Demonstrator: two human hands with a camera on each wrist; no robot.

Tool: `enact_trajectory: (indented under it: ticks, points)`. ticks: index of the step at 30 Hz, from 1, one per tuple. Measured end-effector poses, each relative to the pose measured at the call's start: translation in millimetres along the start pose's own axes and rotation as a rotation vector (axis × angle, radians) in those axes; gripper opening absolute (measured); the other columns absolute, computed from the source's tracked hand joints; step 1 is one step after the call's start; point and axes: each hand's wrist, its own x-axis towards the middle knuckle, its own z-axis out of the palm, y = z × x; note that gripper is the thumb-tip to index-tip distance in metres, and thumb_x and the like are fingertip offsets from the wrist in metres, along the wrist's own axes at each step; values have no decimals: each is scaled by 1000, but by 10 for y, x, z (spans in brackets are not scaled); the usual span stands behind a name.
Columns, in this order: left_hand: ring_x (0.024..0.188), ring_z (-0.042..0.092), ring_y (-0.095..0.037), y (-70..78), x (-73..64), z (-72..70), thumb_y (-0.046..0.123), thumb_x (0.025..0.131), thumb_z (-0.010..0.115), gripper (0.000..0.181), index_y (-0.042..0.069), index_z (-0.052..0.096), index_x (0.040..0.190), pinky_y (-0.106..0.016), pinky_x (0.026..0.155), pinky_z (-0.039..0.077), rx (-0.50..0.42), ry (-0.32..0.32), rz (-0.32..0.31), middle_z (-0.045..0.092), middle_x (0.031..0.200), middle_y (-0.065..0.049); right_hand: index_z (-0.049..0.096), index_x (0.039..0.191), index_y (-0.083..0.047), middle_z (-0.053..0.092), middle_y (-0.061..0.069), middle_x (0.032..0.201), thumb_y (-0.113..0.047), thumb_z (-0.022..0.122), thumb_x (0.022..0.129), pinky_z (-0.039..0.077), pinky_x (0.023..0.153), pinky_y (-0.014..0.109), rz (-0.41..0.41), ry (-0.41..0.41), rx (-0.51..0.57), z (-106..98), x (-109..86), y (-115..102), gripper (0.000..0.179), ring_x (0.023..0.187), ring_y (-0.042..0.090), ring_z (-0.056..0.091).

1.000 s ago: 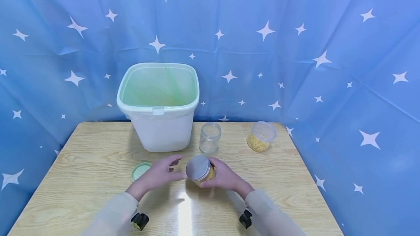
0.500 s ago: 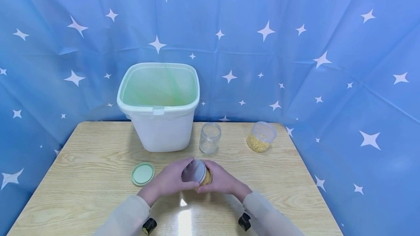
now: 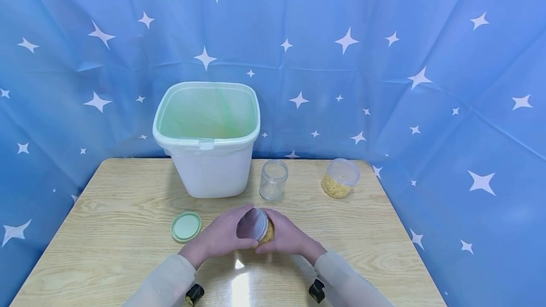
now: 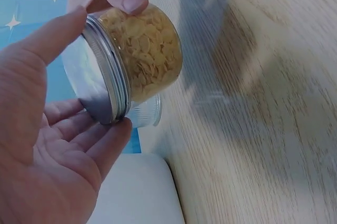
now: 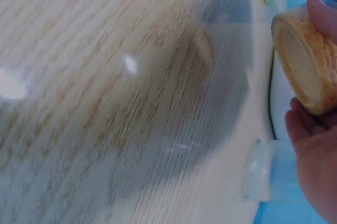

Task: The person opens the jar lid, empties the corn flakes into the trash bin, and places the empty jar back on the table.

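A clear jar [image 4: 150,50] full of yellow flakes is held tilted above the table, its silver metal lid [image 3: 252,224] facing left. My left hand [image 3: 221,232] grips the lid's rim between thumb and fingers, as the left wrist view shows. Around the jar's body curls my right hand [image 3: 289,234], thumb on the near side. In the right wrist view the jar's bottom [image 5: 300,66] points away from the lid. Left of my left hand a round green lid [image 3: 186,227] lies flat on the table.
Behind the hands stands a clear glass jar [image 3: 273,180] with no lid. A large white bin [image 3: 211,167] with a green-lined inside is at back left. At back right is an uncovered clear tub [image 3: 339,178] partly filled with yellow flakes. A starry blue curtain [image 3: 315,51] hangs behind the table [image 3: 106,231].
My left hand has moved right and taken hold of the silver lid. The jar has tipped further left and come slightly nearer. During the last half second little has shifted.
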Motion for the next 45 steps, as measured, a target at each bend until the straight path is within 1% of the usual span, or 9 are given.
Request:
enact_trajectory:
  ticks: [6,11,17,21,27,33,38,41,45]
  points:
    - [137,47,-28,-3,7,-5,44,75,82,87,11,43,146,-47,112,43,22,2,49,47,150,-9,37,147,-29,57,-9,131,-28,89,69,51,97,26,18,-12,11,-2,-16,-9,94,113,9,57]
    - [132,52,-22,3,4,-18,45,74,82,82,17,48,143,-43,108,47,63,26,73,52,145,-2,37,147,-31,57,-10,132,-30,89,68,51,97,27,-9,15,1,31,-15,23,95,112,9,57]
    - [121,60,-15,6,23,-43,51,70,82,82,18,54,139,-35,99,53,129,63,66,60,138,2,38,147,-32,57,-11,132,-33,90,67,51,100,29,-31,63,-20,91,-1,52,95,114,8,58]
    - [115,63,-14,-12,33,-63,54,68,82,83,17,56,137,-32,93,55,129,67,54,62,135,1,40,145,-32,59,-11,131,-36,89,67,51,99,28,-42,83,-27,113,10,39,92,113,7,59]
    - [112,64,-13,-52,21,-81,54,66,83,84,16,58,137,-30,90,56,119,82,36,64,132,0,43,143,-31,61,-10,127,-42,88,68,53,95,26,-39,105,-51,149,40,7,89,109,7,60]
    - [107,66,-13,-75,20,-67,55,65,83,84,14,59,135,-28,86,57,170,104,52,67,128,-1,45,142,-28,63,-8,126,-40,89,66,53,95,26,-40,155,-66,219,51,21,89,107,7,61]
    - [103,66,-13,-77,6,-30,59,66,82,85,14,59,134,-29,85,57,171,119,-1,68,124,-1,47,141,-27,63,-9,122,-41,87,67,53,91,24,-24,177,-68,262,39,11,85,104,7,61]
    - [108,65,-16,-71,-5,-16,59,68,81,87,12,57,136,-33,89,56,155,113,-6,65,130,-3,46,142,-27,63,-8,123,-43,87,68,54,90,24,-22,176,-81,236,25,11,86,104,7,61]
    - [125,57,-24,-83,-14,-38,50,71,83,88,15,49,144,-42,101,52,107,65,40,54,144,-6,45,143,-25,62,-6,126,-40,88,66,54,94,28,-41,170,-79,166,11,42,89,108,9,61]
